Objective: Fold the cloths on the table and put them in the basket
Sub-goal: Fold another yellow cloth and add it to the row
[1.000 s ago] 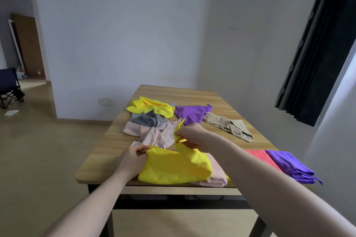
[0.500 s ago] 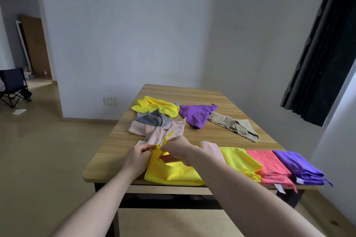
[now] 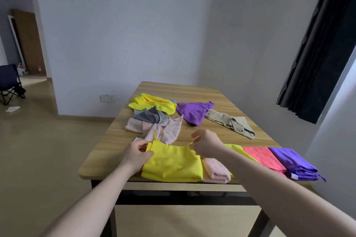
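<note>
So the person's left hand [image 3: 135, 153] and right hand [image 3: 205, 143] each pinch a far corner of the yellow cloth [image 3: 172, 163] at the table's [image 3: 119, 132] near edge, lower centre; probably best to match corners before creasing

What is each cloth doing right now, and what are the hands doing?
Front yellow cloth: folded, held at both far corners.
Left hand: pinching its left corner.
Right hand: pinching its right corner.
Front pink cloth: folded.
Red cloth: folded.
Front purple cloth: folded.
Tan cloth: unfolded, crumpled.
</note>
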{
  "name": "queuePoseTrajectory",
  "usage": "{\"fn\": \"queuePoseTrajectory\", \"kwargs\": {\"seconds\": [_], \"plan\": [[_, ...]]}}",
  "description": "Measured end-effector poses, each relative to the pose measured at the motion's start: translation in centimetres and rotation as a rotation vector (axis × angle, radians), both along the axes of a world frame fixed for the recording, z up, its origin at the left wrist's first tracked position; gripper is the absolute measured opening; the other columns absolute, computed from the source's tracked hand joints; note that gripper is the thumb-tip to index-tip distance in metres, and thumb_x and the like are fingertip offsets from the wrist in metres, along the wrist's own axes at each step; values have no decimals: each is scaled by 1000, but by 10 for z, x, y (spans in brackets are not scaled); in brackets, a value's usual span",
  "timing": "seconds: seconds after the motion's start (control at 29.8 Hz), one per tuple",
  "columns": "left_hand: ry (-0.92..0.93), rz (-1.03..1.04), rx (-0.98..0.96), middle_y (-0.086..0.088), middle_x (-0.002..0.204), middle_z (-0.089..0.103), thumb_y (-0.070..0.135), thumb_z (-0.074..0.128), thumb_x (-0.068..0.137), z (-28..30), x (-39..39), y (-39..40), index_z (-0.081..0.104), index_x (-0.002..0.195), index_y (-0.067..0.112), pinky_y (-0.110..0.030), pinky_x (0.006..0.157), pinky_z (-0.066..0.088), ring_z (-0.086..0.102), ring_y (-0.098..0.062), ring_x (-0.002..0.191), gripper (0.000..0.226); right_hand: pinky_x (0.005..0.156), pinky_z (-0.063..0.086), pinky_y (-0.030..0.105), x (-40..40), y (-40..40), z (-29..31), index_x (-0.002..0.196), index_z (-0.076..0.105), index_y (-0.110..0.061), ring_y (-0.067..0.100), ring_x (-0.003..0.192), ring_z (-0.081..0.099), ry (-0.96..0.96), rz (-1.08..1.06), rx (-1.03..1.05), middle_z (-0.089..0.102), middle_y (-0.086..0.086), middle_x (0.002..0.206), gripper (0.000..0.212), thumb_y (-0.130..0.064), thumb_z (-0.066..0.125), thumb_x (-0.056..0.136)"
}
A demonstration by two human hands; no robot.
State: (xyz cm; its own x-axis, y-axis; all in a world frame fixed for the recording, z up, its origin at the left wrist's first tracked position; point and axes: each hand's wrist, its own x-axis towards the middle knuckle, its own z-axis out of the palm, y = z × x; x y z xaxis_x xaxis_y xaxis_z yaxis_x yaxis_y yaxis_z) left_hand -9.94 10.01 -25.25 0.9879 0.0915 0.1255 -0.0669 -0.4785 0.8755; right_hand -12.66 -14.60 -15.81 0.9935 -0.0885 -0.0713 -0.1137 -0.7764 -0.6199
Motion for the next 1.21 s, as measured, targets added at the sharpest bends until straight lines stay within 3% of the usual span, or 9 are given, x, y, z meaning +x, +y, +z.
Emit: {"fn": "queuePoseTrajectory", "kwargs": {"seconds": [0.17,0.34,0.44,0.57,0.67,0.84,1.01,1.07,1.21], "plan": [[13,-4,12,12,90,75,37,67,55,1,-1,-1,71,94,44,-32,81,56,69,-13,88,40,44,53,23,-15,-22,7,123,64,-5,21,65,70,109,-63,-133,72,10,86,37,-22,62,89],[13,-8,6,13,90,75,36,68,56,2,-3,-2,67,84,52,-34,84,57,70,-11,88,33,44,49,21,-7,-22,-3,95,67,-8,14,57,61,184,-62,-125,71,5,80,22,-29,69,87],[3,-5,9,14,89,75,36,69,56,0,0,-1,66,83,54,-35,84,58,70,-10,88,32,54,54,26,-1,-18,-10,99,64,-8,17,65,61,181,-58,-144,68,5,84,32,-35,73,86],[-8,-9,12,14,88,75,36,69,56,-1,0,-2,67,83,54,-34,83,57,70,-9,88,32,89,54,35,0,-12,-14,109,58,-13,24,110,60,135,-5,-287,64,8,113,43,-46,73,85],[-13,-14,8,14,89,75,29,72,61,0,-1,-3,67,83,52,-29,80,55,70,-8,88,32,90,50,31,1,-11,-15,118,59,-11,24,115,58,130,-6,-319,59,6,112,53,-47,76,82],[-22,-15,31,14,89,74,22,76,69,2,-2,-3,65,85,53,-24,71,49,68,-6,88,36,53,47,23,8,-9,-15,100,65,-9,19,65,56,202,-152,58,60,5,85,39,-34,81,74],[-18,-6,56,14,90,74,26,76,68,-1,-1,-2,65,88,51,-29,79,55,69,-8,88,34,72,63,35,8,-4,-10,106,66,-8,23,72,67,221,-155,236,71,11,102,48,-35,76,68],[-20,-6,64,13,90,74,24,76,69,0,-1,-2,64,87,52,-30,80,55,69,-9,89,35,68,64,35,11,0,-10,100,67,-6,23,69,69,201,-132,292,68,11,95,39,-32,75,73],[-12,-3,76,14,89,74,23,76,70,1,-2,-3,63,84,53,-30,80,55,69,-11,89,36,81,64,40,13,12,-7,92,69,-11,23,72,75,160,-90,338,70,6,83,37,-36,77,65]]}}
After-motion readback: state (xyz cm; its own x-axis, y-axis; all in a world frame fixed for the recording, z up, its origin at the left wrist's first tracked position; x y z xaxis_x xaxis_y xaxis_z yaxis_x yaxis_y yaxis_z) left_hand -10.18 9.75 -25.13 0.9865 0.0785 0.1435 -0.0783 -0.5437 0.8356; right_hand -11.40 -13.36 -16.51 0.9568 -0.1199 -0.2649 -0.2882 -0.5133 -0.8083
